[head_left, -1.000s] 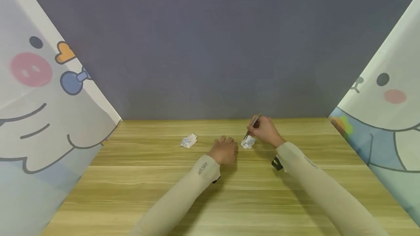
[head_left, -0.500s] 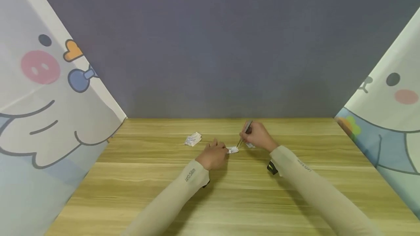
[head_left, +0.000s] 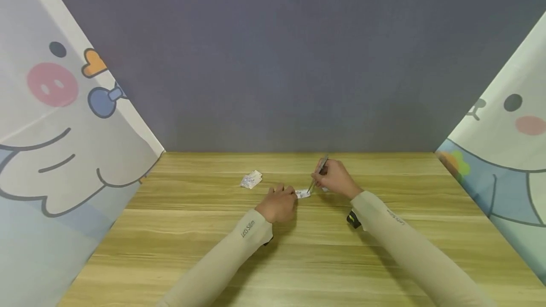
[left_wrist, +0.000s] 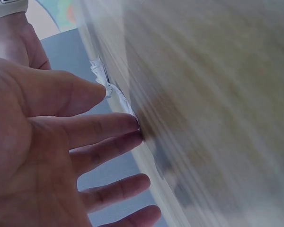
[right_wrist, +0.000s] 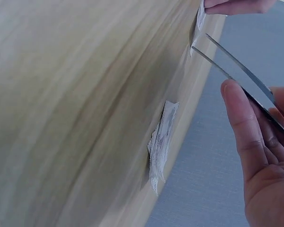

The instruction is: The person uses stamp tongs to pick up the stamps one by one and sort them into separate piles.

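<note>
A small white printed slip (head_left: 303,194) lies on the table between my two hands. The straight fingers of my left hand (head_left: 279,204) touch its left end; in the left wrist view the thumb stands apart from the forefinger. My right hand (head_left: 334,178) pinches metal tweezers (right_wrist: 251,77) and holds them slanted down. Their tips are spread, one of them at the slip's right end. Close to the right hand is a pile of similar thin white slips (right_wrist: 163,139), mostly hidden by that hand in the head view.
Another pile of white slips (head_left: 250,179) lies left of the left hand, farther back. The wood-grain table (head_left: 298,259) meets a grey wall (head_left: 273,60) behind. Cartoon-printed panels (head_left: 47,155) stand at both sides.
A slip has come from the right pile to between the hands, with the tweezers moving left and nearer. My left hand has shifted to touch it. Over the last half second little has moved.
</note>
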Demonstrator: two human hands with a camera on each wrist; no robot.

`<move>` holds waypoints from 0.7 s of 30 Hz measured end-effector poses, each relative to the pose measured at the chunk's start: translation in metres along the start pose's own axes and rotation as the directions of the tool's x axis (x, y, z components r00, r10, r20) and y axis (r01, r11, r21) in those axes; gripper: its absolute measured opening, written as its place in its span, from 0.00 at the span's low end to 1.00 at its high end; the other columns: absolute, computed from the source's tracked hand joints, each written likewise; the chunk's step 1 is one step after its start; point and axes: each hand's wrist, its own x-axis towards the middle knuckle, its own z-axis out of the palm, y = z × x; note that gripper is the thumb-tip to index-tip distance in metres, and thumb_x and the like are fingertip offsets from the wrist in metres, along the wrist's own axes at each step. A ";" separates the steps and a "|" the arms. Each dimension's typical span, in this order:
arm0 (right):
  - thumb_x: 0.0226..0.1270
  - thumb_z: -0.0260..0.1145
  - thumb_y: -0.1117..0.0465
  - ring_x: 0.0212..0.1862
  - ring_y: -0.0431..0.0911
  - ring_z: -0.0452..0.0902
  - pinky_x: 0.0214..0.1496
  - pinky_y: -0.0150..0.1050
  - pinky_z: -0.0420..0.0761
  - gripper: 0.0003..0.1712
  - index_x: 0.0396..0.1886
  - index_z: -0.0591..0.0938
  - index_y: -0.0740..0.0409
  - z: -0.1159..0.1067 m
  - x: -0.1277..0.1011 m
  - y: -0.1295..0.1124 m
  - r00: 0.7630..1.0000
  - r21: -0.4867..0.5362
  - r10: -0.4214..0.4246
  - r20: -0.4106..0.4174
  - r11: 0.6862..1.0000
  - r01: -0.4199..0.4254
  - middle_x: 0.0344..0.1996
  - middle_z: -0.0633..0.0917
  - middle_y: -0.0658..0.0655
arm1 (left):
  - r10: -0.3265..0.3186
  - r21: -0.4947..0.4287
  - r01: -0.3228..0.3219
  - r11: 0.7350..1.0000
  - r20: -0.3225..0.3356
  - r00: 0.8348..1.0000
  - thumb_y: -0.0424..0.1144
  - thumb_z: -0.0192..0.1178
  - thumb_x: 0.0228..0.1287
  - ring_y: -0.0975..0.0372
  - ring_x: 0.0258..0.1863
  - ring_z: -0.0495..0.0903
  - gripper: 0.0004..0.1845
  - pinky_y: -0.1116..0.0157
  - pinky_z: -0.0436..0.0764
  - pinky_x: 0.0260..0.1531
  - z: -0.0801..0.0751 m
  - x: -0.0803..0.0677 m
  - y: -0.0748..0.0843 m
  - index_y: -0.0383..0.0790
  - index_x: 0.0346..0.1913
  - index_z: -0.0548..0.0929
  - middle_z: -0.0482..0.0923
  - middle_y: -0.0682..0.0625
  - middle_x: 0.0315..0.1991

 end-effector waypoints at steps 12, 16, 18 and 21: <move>0.62 0.65 0.68 0.25 0.54 0.82 0.26 0.45 0.82 0.05 0.30 0.77 0.64 0.004 -0.004 -0.004 0.999 -0.005 -0.016 -0.041 1.000 0.016 0.24 0.83 0.60 | 0.006 -0.016 -0.006 1.000 -0.008 1.000 0.43 0.50 0.71 0.57 0.60 0.62 0.20 0.50 0.63 0.59 0.001 -0.001 0.002 0.43 0.62 0.75 0.67 0.55 0.61; 0.62 0.65 0.68 0.25 0.55 0.82 0.26 0.44 0.82 0.05 0.29 0.77 0.63 0.005 -0.005 -0.005 0.999 -0.003 -0.010 -0.043 1.000 0.010 0.24 0.83 0.61 | 0.007 0.002 -0.007 1.000 -0.008 1.000 0.44 0.49 0.72 0.56 0.59 0.62 0.21 0.51 0.64 0.58 0.001 -0.001 0.002 0.43 0.63 0.75 0.66 0.54 0.61; 0.63 0.65 0.67 0.26 0.55 0.82 0.26 0.41 0.81 0.05 0.30 0.77 0.62 0.006 -0.005 -0.005 0.999 -0.003 -0.015 -0.045 1.000 0.015 0.25 0.83 0.62 | 0.010 0.014 -0.010 1.000 -0.011 1.000 0.45 0.49 0.72 0.56 0.60 0.62 0.21 0.51 0.64 0.58 0.001 -0.001 0.004 0.43 0.63 0.74 0.67 0.53 0.61; 0.64 0.64 0.67 0.28 0.56 0.82 0.27 0.42 0.82 0.04 0.31 0.77 0.62 0.008 -0.005 -0.006 0.998 0.021 -0.035 -0.047 0.999 0.036 0.26 0.82 0.63 | 0.019 0.024 -0.019 1.000 -0.017 1.000 0.46 0.49 0.72 0.55 0.60 0.62 0.21 0.51 0.64 0.57 0.001 -0.001 0.005 0.43 0.62 0.75 0.67 0.52 0.60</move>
